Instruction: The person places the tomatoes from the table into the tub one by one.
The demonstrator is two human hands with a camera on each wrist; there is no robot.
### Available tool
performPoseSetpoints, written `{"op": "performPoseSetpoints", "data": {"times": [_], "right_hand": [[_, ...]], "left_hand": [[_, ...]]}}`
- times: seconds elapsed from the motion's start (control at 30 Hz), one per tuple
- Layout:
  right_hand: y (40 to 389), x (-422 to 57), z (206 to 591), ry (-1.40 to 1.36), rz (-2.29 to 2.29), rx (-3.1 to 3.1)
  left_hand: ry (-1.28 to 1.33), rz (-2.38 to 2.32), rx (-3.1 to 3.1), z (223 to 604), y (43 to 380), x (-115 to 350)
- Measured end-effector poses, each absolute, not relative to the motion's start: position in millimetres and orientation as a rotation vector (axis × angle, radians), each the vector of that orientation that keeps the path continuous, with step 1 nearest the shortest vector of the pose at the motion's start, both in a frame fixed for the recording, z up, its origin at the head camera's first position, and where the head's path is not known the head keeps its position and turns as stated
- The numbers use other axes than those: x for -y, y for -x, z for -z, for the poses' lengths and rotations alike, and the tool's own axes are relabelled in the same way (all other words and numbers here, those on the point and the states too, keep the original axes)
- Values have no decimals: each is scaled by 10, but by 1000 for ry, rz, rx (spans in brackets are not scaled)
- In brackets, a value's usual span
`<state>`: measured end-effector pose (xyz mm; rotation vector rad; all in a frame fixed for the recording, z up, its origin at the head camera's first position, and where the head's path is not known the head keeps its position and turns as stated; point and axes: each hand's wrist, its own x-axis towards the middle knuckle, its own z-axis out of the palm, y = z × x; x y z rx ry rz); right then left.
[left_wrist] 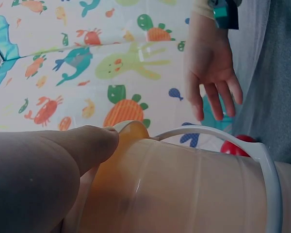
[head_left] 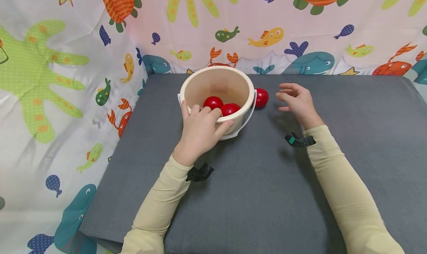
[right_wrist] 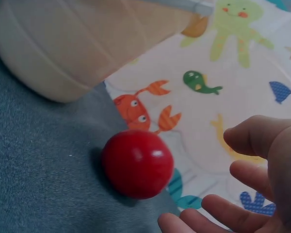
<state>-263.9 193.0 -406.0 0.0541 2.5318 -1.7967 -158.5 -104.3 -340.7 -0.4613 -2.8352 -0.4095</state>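
A cream bucket (head_left: 218, 79) with a white handle (head_left: 248, 116) stands on the grey table, and two red balls (head_left: 213, 102) lie inside it. My left hand (head_left: 200, 133) grips the bucket's near rim, fingers over the edge and thumb outside. In the left wrist view the thumb (left_wrist: 99, 145) presses against the rim. Just right of the bucket a third red ball (right_wrist: 138, 164) rests on the table, partly hidden by the bucket in the head view. My right hand (head_left: 298, 104) hovers to the right of that ball, apart from it, its fingers loosely bent and holding nothing.
The grey table (head_left: 267, 202) extends to both sides and toward me. Behind it and along the left hangs a white curtain (head_left: 200, 35) printed with sea animals. Each wrist wears a black band (head_left: 300, 140).
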Motion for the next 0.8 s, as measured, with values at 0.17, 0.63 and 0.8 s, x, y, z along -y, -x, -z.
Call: {"op": "performPoseSetpoints", "data": {"times": [0.17, 0.63, 0.8], "right_hand": [[2765, -1836, 4105, -94, 1722, -2531], [3001, -1545, 4247, -87, 1648, -2508], [3011, -1504, 4294, -101, 1681, -2490]], "left_hand": [[463, 408, 2833, 3403, 1587, 1045], [468, 393, 2829, 3409, 1594, 1048], [467, 390, 2835, 3407, 1596, 1045]]}}
